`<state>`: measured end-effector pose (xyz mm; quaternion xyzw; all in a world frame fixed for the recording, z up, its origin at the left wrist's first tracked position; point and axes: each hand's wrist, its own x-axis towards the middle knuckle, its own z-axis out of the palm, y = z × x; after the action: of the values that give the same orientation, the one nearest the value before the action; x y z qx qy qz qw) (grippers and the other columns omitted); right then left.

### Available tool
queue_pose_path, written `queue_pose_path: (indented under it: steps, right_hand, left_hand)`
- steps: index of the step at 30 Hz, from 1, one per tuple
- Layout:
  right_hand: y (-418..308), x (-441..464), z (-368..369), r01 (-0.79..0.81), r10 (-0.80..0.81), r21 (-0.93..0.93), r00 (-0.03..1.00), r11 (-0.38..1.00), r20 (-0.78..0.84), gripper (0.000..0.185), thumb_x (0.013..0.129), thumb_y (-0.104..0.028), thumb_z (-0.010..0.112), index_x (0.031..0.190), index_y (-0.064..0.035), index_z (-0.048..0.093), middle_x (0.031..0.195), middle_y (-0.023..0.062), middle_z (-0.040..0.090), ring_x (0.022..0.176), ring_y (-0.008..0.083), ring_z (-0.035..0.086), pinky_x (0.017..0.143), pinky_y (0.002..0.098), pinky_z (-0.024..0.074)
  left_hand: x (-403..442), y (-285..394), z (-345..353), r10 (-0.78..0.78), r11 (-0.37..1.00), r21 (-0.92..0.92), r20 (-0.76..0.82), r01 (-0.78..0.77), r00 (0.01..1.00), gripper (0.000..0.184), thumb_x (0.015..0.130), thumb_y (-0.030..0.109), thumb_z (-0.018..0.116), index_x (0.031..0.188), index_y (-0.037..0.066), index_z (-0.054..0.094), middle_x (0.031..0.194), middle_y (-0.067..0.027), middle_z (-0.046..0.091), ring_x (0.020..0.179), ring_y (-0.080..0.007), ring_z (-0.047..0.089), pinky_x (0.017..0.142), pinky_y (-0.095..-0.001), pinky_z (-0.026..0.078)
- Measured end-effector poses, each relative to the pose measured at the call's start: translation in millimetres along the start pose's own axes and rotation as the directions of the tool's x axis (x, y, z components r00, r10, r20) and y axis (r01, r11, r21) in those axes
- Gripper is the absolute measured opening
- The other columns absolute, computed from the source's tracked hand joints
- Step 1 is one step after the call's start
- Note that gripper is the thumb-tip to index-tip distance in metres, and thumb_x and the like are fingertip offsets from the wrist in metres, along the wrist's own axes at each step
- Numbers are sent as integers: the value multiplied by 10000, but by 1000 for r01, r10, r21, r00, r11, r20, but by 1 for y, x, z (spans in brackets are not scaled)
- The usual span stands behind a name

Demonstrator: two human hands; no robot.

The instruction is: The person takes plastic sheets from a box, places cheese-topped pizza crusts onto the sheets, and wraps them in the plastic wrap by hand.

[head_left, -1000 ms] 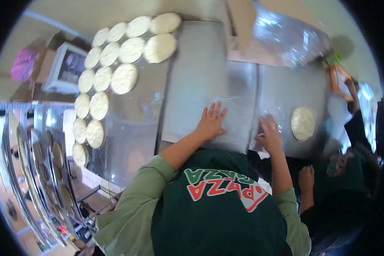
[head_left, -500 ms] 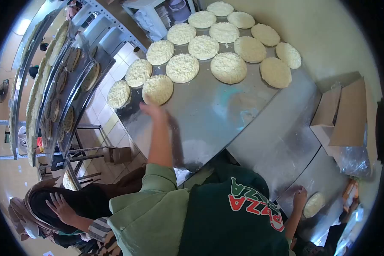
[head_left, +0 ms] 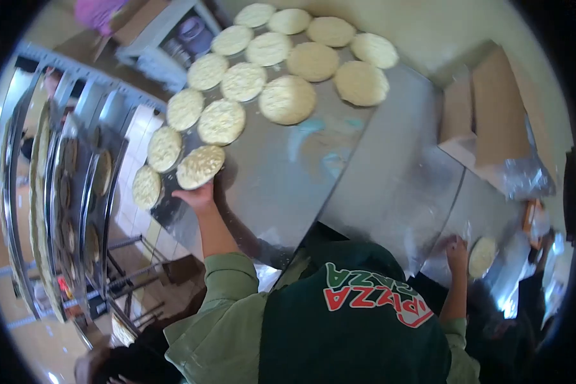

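My left hand [head_left: 198, 196] is under the near edge of a pizza base [head_left: 200, 168] covered with pale crumbly topping, which looks like grated cheese. The thumb sticks out to the left, and the base is tilted up off the metal table [head_left: 262, 185]. More topped pizza bases, such as the one beside it [head_left: 221, 121], lie in rows on the table. At the right, my right hand [head_left: 456, 251] is low over the metal surface, fingers curled and blurred. Just right of it lies another pale round base [head_left: 483, 257], with a small gap between.
A tall metal rack [head_left: 77, 192] with trays of round bases stands at the left. An open cardboard box [head_left: 493, 115] and clear plastic [head_left: 528, 176] are at the right by the wall. A white shelf unit [head_left: 166, 41] stands behind. Other people are at the lower edges.
My left hand has gone from beside the nearest pizza base to under its edge, and that base is now tilted up. The whole view has shifted, and my right hand stays near the same base.
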<state>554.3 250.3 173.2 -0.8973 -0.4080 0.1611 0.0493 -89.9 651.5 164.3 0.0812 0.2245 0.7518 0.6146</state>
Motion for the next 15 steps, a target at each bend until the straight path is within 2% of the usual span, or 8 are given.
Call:
queue_pose_path:
  steps: [2,4,6,8,9,12,14,15]
  right_hand:
    - [-5,-4,-3,26,-25,71,999,997,-22,425,779,-195,568,1156,-14,487,1096,219,505,1016,384,499,867,425,419]
    - [-6,-7,0,22,-15,131,999,991,-48,408,774,-176,573,1135,-3,495,1090,215,507,1018,375,496,883,411,412]
    - [-13,-11,-1,30,-8,176,992,984,-122,366,785,-150,544,1110,12,507,1096,210,519,1055,366,477,912,402,392]
    - [0,-12,22,65,-38,102,967,993,-251,330,792,-84,486,1100,33,504,1090,226,519,1072,374,466,944,420,366]
    - [-7,-15,19,42,-2,147,965,988,-262,339,792,-57,466,1116,38,492,1132,233,494,1077,377,456,943,418,370]
    - [-12,-19,16,-57,114,234,964,971,-241,367,797,-44,451,1156,27,477,1218,217,445,1106,366,438,947,406,370]
    - [-13,-19,16,-61,127,259,961,964,-246,377,800,-37,442,1171,23,470,1247,203,427,1112,361,435,951,401,369]
    - [-13,-20,16,-78,138,245,961,966,-241,379,800,-35,438,1174,23,469,1252,198,427,1120,359,431,955,400,366]
  left_hand:
    - [-4,-19,-6,99,987,135,-53,-92,994,1006,690,811,26,1384,119,250,1437,-111,234,1314,-367,201,1041,-577,167]
    - [-20,-40,11,-11,973,228,-99,33,995,970,709,799,47,1392,137,236,1441,-99,225,1313,-366,202,1047,-557,184]
    - [-45,-73,31,-173,939,299,-23,172,985,906,750,776,152,1386,139,250,1423,-107,266,1290,-357,263,1039,-539,236]
    - [-72,-120,49,-325,885,369,57,282,944,895,760,764,165,1391,133,228,1425,-129,249,1284,-383,259,1031,-563,233]
    - [-97,-147,70,-451,833,379,46,403,891,891,762,762,180,1388,130,235,1422,-137,251,1274,-385,275,1023,-565,248]
    - [-166,-235,97,-779,591,418,73,690,623,909,759,764,224,1380,100,247,1408,-163,269,1255,-390,307,1005,-556,285]
    - [-204,-291,103,-951,297,228,-14,927,309,976,725,797,239,1375,69,248,1398,-179,282,1249,-392,317,1005,-540,290]
    - [-226,-316,108,-978,183,276,-46,944,204,1013,703,818,231,1372,58,251,1394,-187,285,1248,-395,318,1011,-533,281]
